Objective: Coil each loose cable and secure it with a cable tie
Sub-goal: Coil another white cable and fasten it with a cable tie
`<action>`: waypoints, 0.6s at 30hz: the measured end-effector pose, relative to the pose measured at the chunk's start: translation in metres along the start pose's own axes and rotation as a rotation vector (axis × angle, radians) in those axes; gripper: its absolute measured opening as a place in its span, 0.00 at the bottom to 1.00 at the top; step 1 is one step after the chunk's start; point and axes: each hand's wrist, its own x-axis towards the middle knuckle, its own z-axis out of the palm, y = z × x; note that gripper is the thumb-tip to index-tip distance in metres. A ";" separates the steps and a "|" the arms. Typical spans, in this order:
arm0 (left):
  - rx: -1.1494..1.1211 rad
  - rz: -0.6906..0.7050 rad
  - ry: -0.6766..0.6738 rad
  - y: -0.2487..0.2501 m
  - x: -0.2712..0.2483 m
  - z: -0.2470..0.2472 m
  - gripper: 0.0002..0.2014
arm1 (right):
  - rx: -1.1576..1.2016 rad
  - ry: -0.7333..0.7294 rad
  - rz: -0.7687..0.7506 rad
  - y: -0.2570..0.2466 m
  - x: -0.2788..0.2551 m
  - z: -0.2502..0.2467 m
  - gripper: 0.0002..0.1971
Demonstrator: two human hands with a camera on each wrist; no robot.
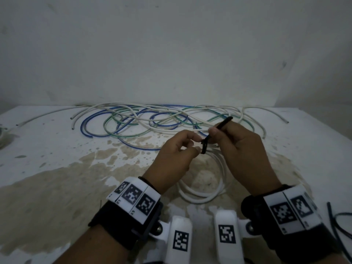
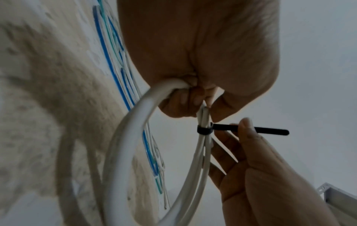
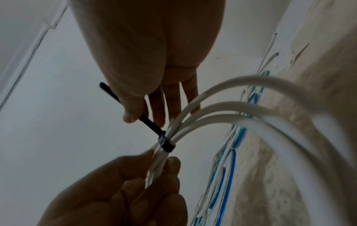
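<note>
Left hand: left hand (image 1: 178, 149) pinches the gathered strands of the white coil (image 1: 204, 195), fingers curled tight.
Right hand: right hand (image 1: 238, 147) nips the tail of the black cable tie (image 2: 205, 130) between thumb and fingers.
Tie: wrapped around the bundle, seemingly snug.
Coil: hangs below the hands over the stained worktop (image 1: 57, 178).
Beyond: loose cables (image 1: 144, 119), white, blue, green, tangled at the worktop's far edge.

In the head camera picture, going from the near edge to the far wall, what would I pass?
Wrist bands with square markers → white cable coil → black cable tie pinched between both hands → tangle of loose white, blue and green cables → wall.
</note>
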 end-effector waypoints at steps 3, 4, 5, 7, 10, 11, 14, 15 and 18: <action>0.008 -0.006 -0.005 0.000 -0.001 -0.002 0.05 | 0.078 -0.060 0.031 0.006 -0.001 -0.001 0.12; 0.024 0.008 0.002 0.001 -0.001 -0.001 0.04 | 0.077 -0.060 0.015 0.009 -0.001 -0.001 0.13; 0.045 0.026 0.013 0.001 -0.001 -0.001 0.04 | 0.049 -0.043 -0.019 0.011 -0.001 -0.001 0.11; 0.109 0.061 0.025 -0.001 -0.001 0.001 0.04 | -0.060 -0.017 -0.130 0.012 -0.001 -0.001 0.05; 0.195 0.041 0.047 -0.003 0.000 0.003 0.04 | -0.186 -0.023 -0.244 0.010 -0.002 0.002 0.03; 0.184 0.024 0.044 -0.002 0.000 0.003 0.04 | -0.190 -0.027 -0.245 0.008 -0.002 0.003 0.04; 0.090 -0.007 -0.035 0.002 -0.003 0.005 0.07 | -0.104 -0.029 -0.155 0.006 -0.003 0.003 0.04; 0.089 0.008 -0.049 0.002 -0.004 0.006 0.07 | -0.056 -0.034 -0.101 0.006 -0.002 0.002 0.04; 0.177 0.099 -0.025 0.002 -0.005 0.008 0.07 | -0.039 -0.035 -0.047 0.005 -0.002 -0.001 0.05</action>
